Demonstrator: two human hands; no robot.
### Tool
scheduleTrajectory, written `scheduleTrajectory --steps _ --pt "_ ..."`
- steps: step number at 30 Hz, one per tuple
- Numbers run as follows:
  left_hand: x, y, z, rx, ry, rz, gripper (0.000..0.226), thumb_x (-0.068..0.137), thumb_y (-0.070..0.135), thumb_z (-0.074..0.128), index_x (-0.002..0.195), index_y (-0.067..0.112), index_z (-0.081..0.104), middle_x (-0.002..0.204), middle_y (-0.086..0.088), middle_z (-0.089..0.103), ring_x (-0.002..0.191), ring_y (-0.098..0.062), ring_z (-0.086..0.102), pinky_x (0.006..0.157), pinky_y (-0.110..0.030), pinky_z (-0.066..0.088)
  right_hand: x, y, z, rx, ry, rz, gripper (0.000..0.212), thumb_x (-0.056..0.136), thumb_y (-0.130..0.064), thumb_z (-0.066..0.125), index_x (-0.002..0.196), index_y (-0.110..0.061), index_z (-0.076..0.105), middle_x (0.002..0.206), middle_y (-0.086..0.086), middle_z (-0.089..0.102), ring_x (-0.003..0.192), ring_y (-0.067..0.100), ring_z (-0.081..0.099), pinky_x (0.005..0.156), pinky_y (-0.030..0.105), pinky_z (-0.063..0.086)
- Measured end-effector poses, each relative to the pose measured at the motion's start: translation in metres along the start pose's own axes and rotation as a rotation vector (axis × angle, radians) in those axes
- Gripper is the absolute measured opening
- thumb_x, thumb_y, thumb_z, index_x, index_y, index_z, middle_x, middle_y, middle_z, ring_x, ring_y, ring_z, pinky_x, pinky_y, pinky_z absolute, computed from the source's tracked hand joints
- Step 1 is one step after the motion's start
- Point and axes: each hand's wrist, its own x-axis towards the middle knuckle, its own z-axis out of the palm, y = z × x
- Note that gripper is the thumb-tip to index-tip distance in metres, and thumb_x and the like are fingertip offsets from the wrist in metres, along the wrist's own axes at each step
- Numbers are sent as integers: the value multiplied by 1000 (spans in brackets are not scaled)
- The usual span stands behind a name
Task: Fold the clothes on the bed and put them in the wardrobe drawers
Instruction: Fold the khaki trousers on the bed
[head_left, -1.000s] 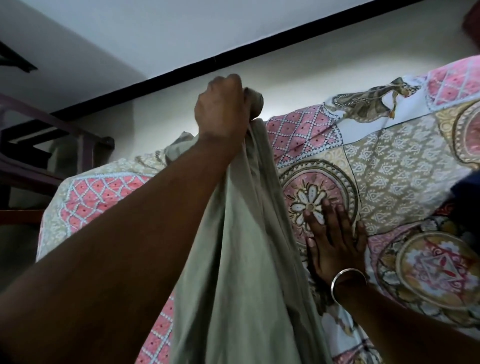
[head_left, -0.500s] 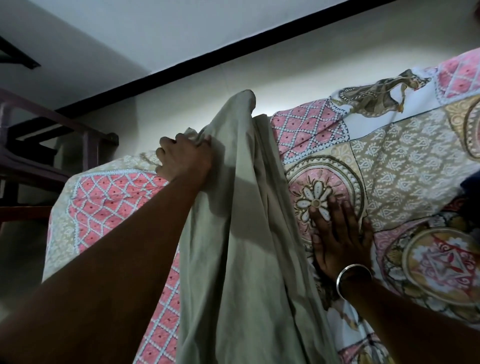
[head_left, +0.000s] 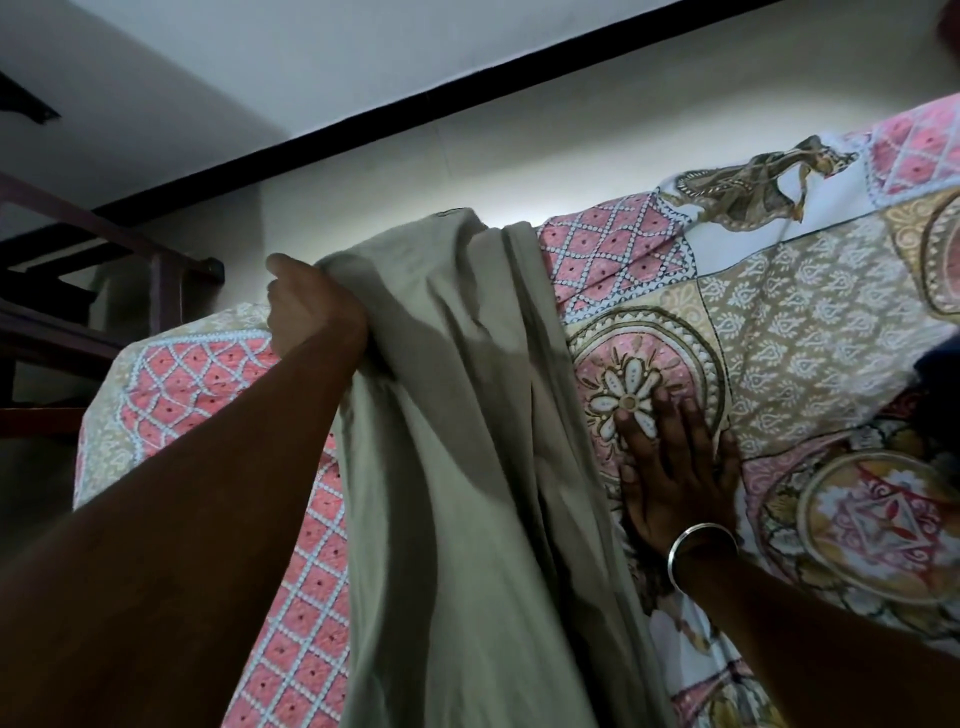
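- The left hand is doing the gripping here: its grip is closed tight, bunching up the left edge of a pale olive-green garment, knuckles facing the camera.
- From that grip the garment is draping down and to the right in long loose folds, running off the bottom of the view, so I can't tell what kind of clothing it is. Its top edge is poking up just right of the grip.
- It's lying on the bed, over a patchwork bedsheet with pink lattice squares, beige paisley and round medallions.
- Further right of the grip, the right hand is lying flat with fingers spread, pressing on the sheet just beside the garment's right edge, gripping nothing. A silver bangle is sitting on that wrist.
- Left of the grip, past the bed's corner, some dark wooden furniture is standing in shadow.
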Motion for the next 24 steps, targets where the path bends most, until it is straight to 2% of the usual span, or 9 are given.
scheduleTrajectory --steps 4,6,8,11,13,16,18,21,24 --pt "-3 5 3 68 53 10 33 97 14 45 130 11 44 137 -15 45 125 -39 47 96 -53 40 0 1 1 5 -16 1 49 101 -48 15 149 -43 19 162 -3 11 152 14 -1 118 46 -3" --pt "-9 13 1 47 125 223 36 92 14 45 127 19 49 134 -9 45 123 -34 44 93 -50 38 -1 1 1 6 -22 4 49 101 -48 15 149 -43 19 162 -3 13 152 16 2 118 47 -2" --pt "-21 29 -1 -15 116 616 34 89 18 43 119 24 57 125 -4 55 116 -29 50 92 -47 41 -1 1 1 10 -20 8 49 101 -47 17 149 -43 20 162 -1 15 152 18 6 118 47 -1" --pt "-42 60 -5 -23 -255 1077 34 82 29 44 105 27 69 105 0 68 100 -25 61 87 -44 49 0 1 1 13 -11 2 48 101 -47 16 149 -43 20 164 -5 8 152 15 1 118 47 -2" --pt "-53 74 -8 202 -513 1250 40 77 35 44 105 30 72 104 4 71 101 -21 61 90 -43 47 0 1 1 14 -2 -1 49 100 -46 21 149 -43 20 165 -9 0 151 14 -1 118 47 -2" --pt "-54 76 -5 492 -741 1419 34 78 41 52 106 39 72 110 16 68 116 -10 52 108 -49 32 -1 0 2 13 13 3 54 96 -42 29 149 -42 20 165 -11 -3 152 14 -1 118 47 -1" --pt "-53 71 -6 623 -776 1518 31 81 50 57 110 47 68 122 23 61 128 -9 40 109 -52 25 -1 0 2 16 6 -1 55 95 -42 30 149 -42 19 164 -11 -4 152 14 -2 118 47 -2" --pt "-58 67 -5 737 -752 1636 28 86 50 64 113 44 67 126 21 58 128 -12 35 101 -44 31 -1 1 2 16 4 -2 55 96 -42 30 149 -42 19 165 -9 -1 152 14 -2 118 47 -2" --pt "-64 66 -4 487 -718 1699 20 90 40 62 106 36 73 112 13 68 119 -15 48 98 -47 39 -1 0 1 30 -15 7 54 96 -42 30 149 -41 24 165 -10 -3 152 14 -3 118 45 -4"
